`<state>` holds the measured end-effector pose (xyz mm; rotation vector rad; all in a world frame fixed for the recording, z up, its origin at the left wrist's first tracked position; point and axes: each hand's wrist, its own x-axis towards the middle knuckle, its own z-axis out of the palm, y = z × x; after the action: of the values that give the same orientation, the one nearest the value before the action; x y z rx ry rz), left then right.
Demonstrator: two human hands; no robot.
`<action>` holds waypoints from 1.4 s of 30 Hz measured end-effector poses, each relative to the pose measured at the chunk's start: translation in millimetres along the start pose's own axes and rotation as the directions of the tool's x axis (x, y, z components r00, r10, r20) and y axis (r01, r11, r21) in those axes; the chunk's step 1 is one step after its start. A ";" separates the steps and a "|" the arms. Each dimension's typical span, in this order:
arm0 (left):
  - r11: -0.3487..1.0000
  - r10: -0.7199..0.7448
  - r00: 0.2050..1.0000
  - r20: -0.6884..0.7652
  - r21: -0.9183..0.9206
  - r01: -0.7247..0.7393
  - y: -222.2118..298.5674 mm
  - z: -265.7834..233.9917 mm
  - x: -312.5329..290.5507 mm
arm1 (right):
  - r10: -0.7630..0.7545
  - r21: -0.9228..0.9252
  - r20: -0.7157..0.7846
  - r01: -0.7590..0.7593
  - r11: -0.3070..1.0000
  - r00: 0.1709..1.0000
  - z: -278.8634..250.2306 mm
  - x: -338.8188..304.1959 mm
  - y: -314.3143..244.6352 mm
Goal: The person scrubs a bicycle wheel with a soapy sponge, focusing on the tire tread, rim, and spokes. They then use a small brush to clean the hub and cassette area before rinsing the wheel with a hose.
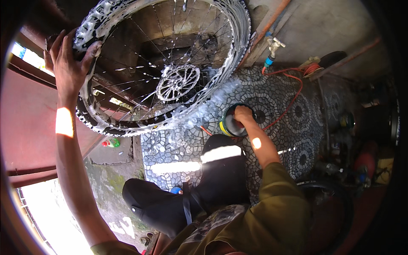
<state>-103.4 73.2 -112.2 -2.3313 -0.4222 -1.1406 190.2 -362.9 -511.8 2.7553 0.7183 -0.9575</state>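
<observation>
A bicycle wheel with a knobby tyre covered in white soap foam stands upright in front of me, its spokes and silver brake disc showing. My left hand grips the foamy tyre at its left side and holds the wheel up. My right hand reaches down into a small dark round tub with a yellow rim on the patterned floor; what its fingers hold is hidden inside the tub.
Wet patterned tiles cover the floor, with foam below the wheel. A wall tap with an orange hose is at the back. A small green bottle lies at left. My dark-clad knees are below. Clutter stands at right.
</observation>
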 end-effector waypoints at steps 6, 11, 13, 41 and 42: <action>0.999 -0.038 0.999 -0.012 -0.033 0.037 4.8 16.0 -2.7 | 0.200 0.056 0.011 -0.201 0.978 0.980 94.8 41.4 51.4; 0.998 -0.046 0.998 0.046 0.046 0.044 -1.7 -9.8 -7.0 | -0.074 0.115 0.071 0.066 0.991 0.995 -4.6 -9.6 9.6; 0.998 -0.058 0.996 0.062 0.028 0.056 -2.8 -8.6 -7.2 | -0.254 0.288 0.104 0.216 0.933 0.962 -66.9 -38.8 29.9; 0.993 -0.092 0.995 0.033 -0.075 0.094 14.8 -7.5 4.9 | 0.311 0.355 -0.929 0.729 0.585 0.202 -279.2 12.6 -76.5; 0.989 -0.131 0.986 0.101 -0.060 0.138 17.6 -5.9 4.0 | 0.495 0.681 -0.731 0.549 0.485 0.470 -262.6 20.9 -65.0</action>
<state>-96.3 55.6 -111.3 -2.4552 -0.5935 -1.1219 317.5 -224.9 -316.0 4.2348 0.2912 0.6579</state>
